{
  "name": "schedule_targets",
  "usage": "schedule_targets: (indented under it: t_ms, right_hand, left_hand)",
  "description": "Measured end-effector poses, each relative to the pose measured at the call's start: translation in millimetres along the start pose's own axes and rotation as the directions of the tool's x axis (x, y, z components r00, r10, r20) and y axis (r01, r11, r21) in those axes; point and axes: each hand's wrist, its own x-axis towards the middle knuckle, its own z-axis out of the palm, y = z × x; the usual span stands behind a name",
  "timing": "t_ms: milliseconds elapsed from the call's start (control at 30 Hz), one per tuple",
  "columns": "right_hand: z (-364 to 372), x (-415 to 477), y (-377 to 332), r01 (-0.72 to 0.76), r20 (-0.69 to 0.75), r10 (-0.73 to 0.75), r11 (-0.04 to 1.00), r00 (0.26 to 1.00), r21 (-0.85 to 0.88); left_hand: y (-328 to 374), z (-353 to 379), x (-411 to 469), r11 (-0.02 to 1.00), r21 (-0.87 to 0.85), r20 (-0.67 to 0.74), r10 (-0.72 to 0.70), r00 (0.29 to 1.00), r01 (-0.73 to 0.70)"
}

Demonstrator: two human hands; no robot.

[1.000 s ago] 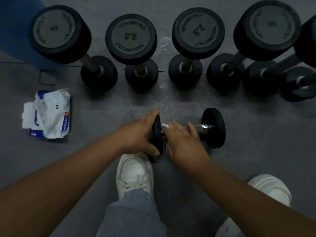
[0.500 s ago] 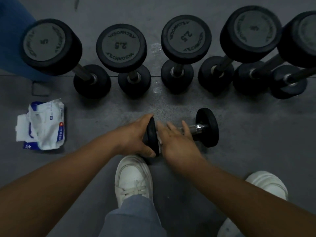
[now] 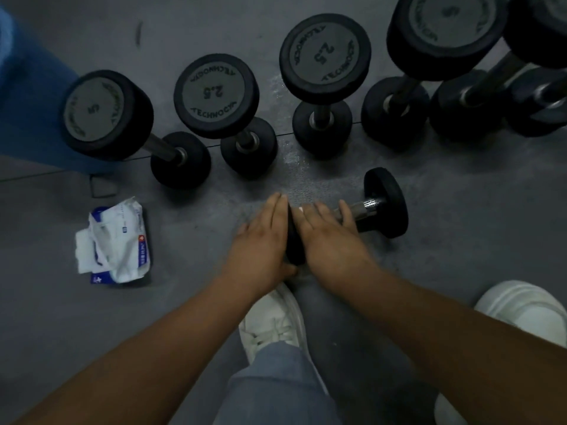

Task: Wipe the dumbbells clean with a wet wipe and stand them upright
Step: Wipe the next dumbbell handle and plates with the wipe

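A small black dumbbell [image 3: 386, 204] with a chrome handle lies on its side on the grey floor. My left hand [image 3: 260, 240] grips its left head, fingers laid over the outer face and thumb under the rim. My right hand [image 3: 328, 237] covers the handle next to that head and holds a wet wipe [image 3: 300, 209], of which only a white corner shows at the fingertips. The left head is mostly hidden between my hands. Behind, several dumbbells stand upright in a row, among them a 5 [image 3: 104, 115] and two 2.5 ones [image 3: 216, 96] [image 3: 325, 58].
An opened pack of wet wipes [image 3: 119, 243] lies on the floor to the left. A blue object [image 3: 27, 102] fills the far left corner. My white shoes [image 3: 273, 320] [image 3: 521, 305] stand just below the lying dumbbell. Larger upright dumbbells [image 3: 445, 35] crowd the back right.
My right hand has slid left along the handle up against the left head. My left hand's fingers have stretched further over that head. The dumbbell stays lying down.
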Motion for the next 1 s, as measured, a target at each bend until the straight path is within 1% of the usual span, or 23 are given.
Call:
schedule_targets:
  t_ms: [67,167,200,300,367,467,533,567,667,733,833,900,933,1000]
  right_hand:
    - [6,-11,1,0.01,-0.015,-0.011,0.999,1.0,-0.053]
    - [6,-12,8,0.057,-0.055,-0.063,0.992,0.997,-0.109]
    - [3,-1,10,0.054,-0.044,-0.059,0.992,0.997,-0.11]
    - [-9,33,3,-0.022,0.005,0.022,0.997,1.0,-0.071]
    - [-7,27,-2,-0.04,0.016,0.042,0.995,0.999,-0.086]
    - [0,-6,1,0.02,-0.091,-0.031,0.993,0.995,-0.113]
    - [-1,-1,8,0.054,-0.051,-0.061,0.989,0.997,-0.135]
    - [-6,9,7,0.041,0.0,-0.042,0.993,0.999,-0.113]
    - [-13,39,-2,-0.022,0.043,0.026,0.996,0.999,-0.083]
    - [-13,35,-4,-0.047,0.046,0.051,0.996,0.998,-0.081]
    - [-14,8,-1,0.017,0.027,-0.014,0.992,1.0,-0.125]
    - [-15,10,1,0.032,0.032,-0.028,0.994,0.999,-0.104]
    - [-17,20,2,0.019,0.054,-0.015,0.997,0.998,-0.079]
    - [-24,46,2,-0.031,0.185,0.036,0.999,0.982,-0.029]
  left_hand:
    - [-1,-8,12,0.999,0.043,-0.022,0.006,1.0,-0.005]
    - [-4,-18,22,0.999,0.047,0.008,0.017,1.0,-0.017]
    - [-3,-20,24,0.998,0.052,0.018,0.02,1.0,-0.021]
    - [-1,-29,32,0.995,0.101,0.035,0.021,0.999,-0.025]
    - [0,-32,37,0.989,0.145,0.057,0.009,0.998,-0.017]
    - [1,-27,38,0.99,0.143,0.068,-0.004,0.998,-0.006]
    - [1,-25,37,0.99,0.139,0.061,-0.006,0.998,-0.002]
    - [1,-25,37,0.989,0.145,0.056,-0.003,0.998,-0.005]
    - [2,-26,36,0.989,0.147,0.044,-0.003,0.999,-0.004]
    - [3,-26,35,0.99,0.141,0.049,-0.01,0.999,0.003]
    - [2,-19,33,0.991,0.132,0.01,-0.019,1.0,0.017]
    - [3,-15,30,0.991,0.133,-0.007,-0.022,1.0,0.023]
    - [4,-14,29,0.99,0.136,-0.004,-0.024,1.0,0.024]
    - [4,-12,27,0.991,0.133,0.006,-0.029,1.0,0.028]
